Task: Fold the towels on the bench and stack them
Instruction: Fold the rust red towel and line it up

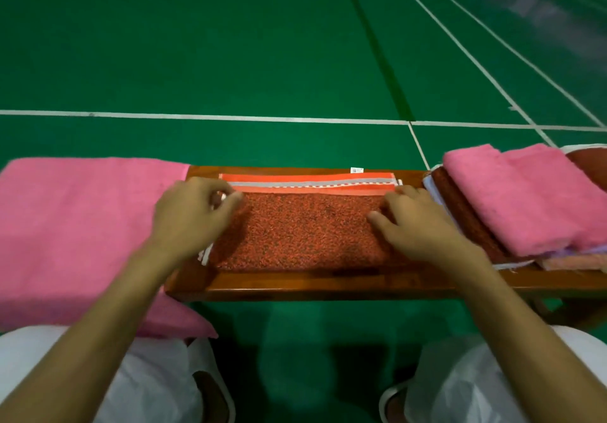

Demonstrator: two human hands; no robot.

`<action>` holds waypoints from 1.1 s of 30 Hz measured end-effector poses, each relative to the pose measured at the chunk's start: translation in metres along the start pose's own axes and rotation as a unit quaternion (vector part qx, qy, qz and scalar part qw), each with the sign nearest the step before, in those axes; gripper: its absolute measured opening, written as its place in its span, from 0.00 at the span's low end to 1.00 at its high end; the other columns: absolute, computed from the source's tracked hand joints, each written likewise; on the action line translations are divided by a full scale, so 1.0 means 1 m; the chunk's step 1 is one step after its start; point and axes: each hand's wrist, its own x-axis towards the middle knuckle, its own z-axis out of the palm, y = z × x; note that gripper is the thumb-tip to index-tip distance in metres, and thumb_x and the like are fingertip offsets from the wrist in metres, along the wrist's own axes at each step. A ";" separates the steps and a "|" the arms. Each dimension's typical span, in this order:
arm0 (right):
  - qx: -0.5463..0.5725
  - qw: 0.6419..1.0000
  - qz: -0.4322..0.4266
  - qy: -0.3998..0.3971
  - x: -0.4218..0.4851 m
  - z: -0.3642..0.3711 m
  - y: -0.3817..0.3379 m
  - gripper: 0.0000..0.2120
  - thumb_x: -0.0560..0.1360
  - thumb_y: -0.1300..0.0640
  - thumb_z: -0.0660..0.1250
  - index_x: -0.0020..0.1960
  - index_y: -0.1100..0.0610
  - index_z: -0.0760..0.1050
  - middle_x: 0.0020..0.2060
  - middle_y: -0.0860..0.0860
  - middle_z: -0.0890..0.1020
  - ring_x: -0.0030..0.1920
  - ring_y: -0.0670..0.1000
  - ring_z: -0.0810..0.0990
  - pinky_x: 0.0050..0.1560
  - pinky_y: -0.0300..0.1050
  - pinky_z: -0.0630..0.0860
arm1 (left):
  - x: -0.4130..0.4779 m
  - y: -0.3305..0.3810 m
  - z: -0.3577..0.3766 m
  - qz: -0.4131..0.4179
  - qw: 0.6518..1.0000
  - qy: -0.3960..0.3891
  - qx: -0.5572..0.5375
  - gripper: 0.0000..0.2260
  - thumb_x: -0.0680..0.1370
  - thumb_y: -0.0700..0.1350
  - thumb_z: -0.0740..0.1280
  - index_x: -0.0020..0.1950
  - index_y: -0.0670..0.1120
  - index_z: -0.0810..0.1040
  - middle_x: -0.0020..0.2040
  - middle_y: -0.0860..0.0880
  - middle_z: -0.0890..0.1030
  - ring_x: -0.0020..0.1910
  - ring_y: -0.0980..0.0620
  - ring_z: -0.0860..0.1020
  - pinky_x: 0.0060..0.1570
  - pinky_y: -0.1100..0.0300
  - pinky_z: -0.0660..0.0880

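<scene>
An orange-red speckled towel (295, 228) lies folded on the wooden bench (328, 286), its striped orange and grey border along the far edge. My left hand (192, 215) pinches the towel's upper left corner between thumb and fingers. At the towel's right end my right hand (415, 222) rests with its fingers curled over the edge. A stack of folded towels sits at the bench's right end, with a pink folded towel (532, 195) on top. A large pink towel (78, 232) is spread over the bench's left end and hangs toward me.
Green sports floor (262, 44) with white court lines lies beyond and under the bench. My knees in white clothing (157, 380) are at the bottom. A dark red round object (591, 163) shows at the far right edge behind the stack.
</scene>
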 end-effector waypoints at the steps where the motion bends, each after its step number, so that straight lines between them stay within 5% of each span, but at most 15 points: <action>1: 0.005 1.000 -0.003 0.009 0.002 0.006 -0.012 0.24 0.83 0.40 0.57 0.66 0.57 0.74 0.73 0.61 0.70 0.72 0.63 0.68 0.73 0.58 0.66 | -0.002 0.009 0.011 0.014 1.000 0.011 0.004 0.14 0.82 0.59 0.66 0.54 0.52 0.85 0.43 0.53 0.85 0.41 0.54 0.79 0.39 0.59 0.73; 3: 0.037 0.999 -0.025 0.031 0.005 0.015 -0.036 0.28 0.84 0.40 0.53 0.76 0.57 0.67 0.81 0.59 0.59 0.80 0.62 0.56 0.79 0.61 0.56 | -0.004 0.028 0.033 0.047 0.999 0.000 0.022 0.23 0.82 0.62 0.59 0.69 0.50 0.79 0.63 0.48 0.82 0.61 0.48 0.76 0.59 0.49 0.76; 7: 0.123 0.978 -0.138 0.100 0.003 0.032 -0.079 0.29 0.84 0.43 0.48 0.82 0.52 0.57 0.83 0.53 0.53 0.83 0.55 0.47 0.81 0.61 0.51 | -0.008 0.058 0.065 0.112 0.993 -0.032 0.027 0.29 0.84 0.60 0.49 0.84 0.50 0.57 0.84 0.46 0.58 0.83 0.48 0.53 0.81 0.45 0.54; 10: 0.165 0.961 -0.187 0.116 0.007 0.045 -0.087 0.30 0.82 0.49 0.47 0.83 0.52 0.55 0.83 0.52 0.56 0.83 0.55 0.49 0.80 0.62 0.52 | -0.012 0.066 0.080 0.134 0.989 -0.043 0.038 0.28 0.85 0.56 0.43 0.85 0.49 0.48 0.85 0.49 0.49 0.84 0.51 0.42 0.82 0.47 0.46; 14: 0.108 0.976 -0.179 0.059 0.015 0.060 -0.075 0.29 0.84 0.44 0.45 0.84 0.45 0.46 0.84 0.50 0.47 0.83 0.54 0.42 0.81 0.62 0.45 | -0.012 0.055 0.093 0.118 0.984 -0.101 0.082 0.31 0.84 0.60 0.37 0.85 0.48 0.43 0.85 0.49 0.43 0.83 0.51 0.37 0.82 0.46 0.43; 25: 0.028 0.995 -0.086 0.046 0.019 0.063 -0.019 0.35 0.79 0.31 0.33 0.83 0.41 0.39 0.83 0.50 0.40 0.82 0.55 0.37 0.81 0.63 0.40 | -0.009 -0.007 0.079 0.016 0.983 -0.119 0.142 0.34 0.82 0.64 0.36 0.85 0.50 0.42 0.84 0.47 0.40 0.83 0.47 0.37 0.81 0.42 0.41; 33: 0.042 0.998 -0.013 0.043 0.025 0.064 0.018 0.34 0.80 0.33 0.38 0.84 0.42 0.44 0.84 0.50 0.43 0.83 0.55 0.40 0.81 0.63 0.44 | -0.010 -0.018 0.075 0.003 0.986 -0.110 0.123 0.34 0.82 0.63 0.37 0.85 0.49 0.43 0.84 0.49 0.41 0.83 0.47 0.37 0.81 0.40 0.42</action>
